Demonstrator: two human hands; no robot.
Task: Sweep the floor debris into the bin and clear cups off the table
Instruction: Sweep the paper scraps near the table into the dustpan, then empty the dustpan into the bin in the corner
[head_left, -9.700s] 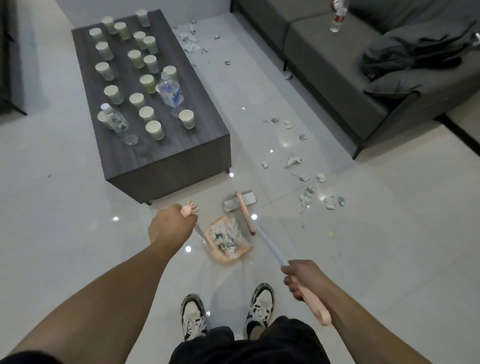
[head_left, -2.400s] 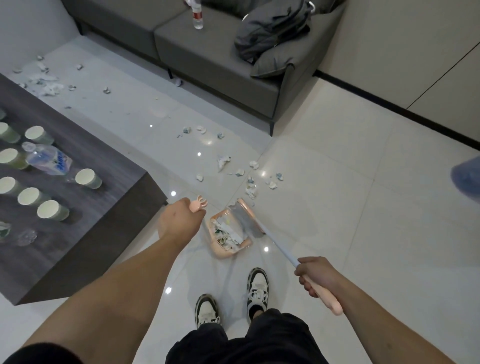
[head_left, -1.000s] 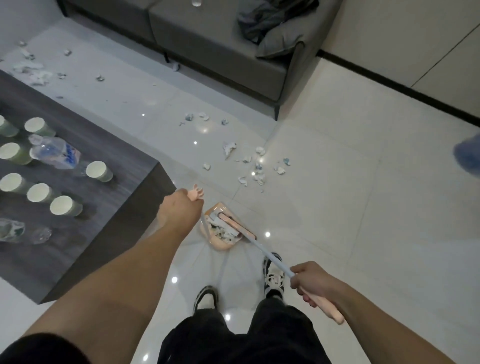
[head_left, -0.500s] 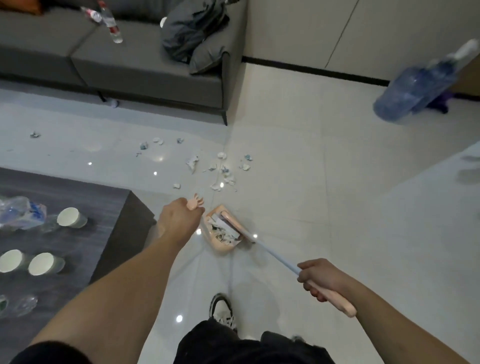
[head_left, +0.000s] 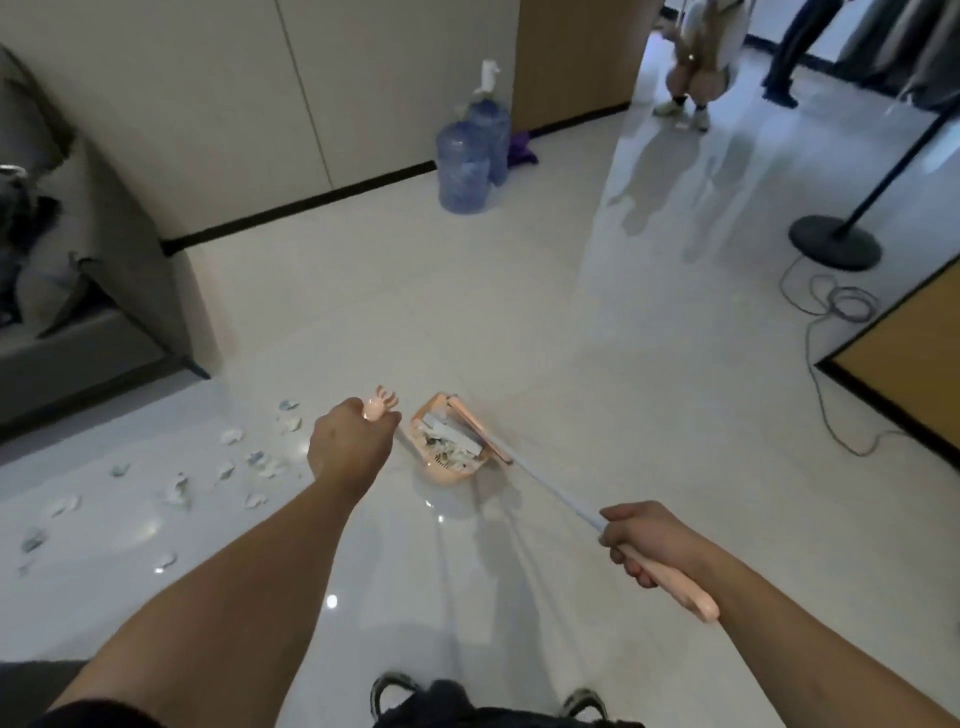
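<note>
My left hand is closed around the top of the dustpan handle, whose pink forked tip shows past my knuckles. The dustpan sits low in front of me, holding paper scraps. My right hand grips the pink end of the broom handle; the broom head lies across the dustpan's mouth. Debris is scattered on the floor to my left, near the sofa. Two water jugs stand by the wall. A stand base and cable lie to the right.
</note>
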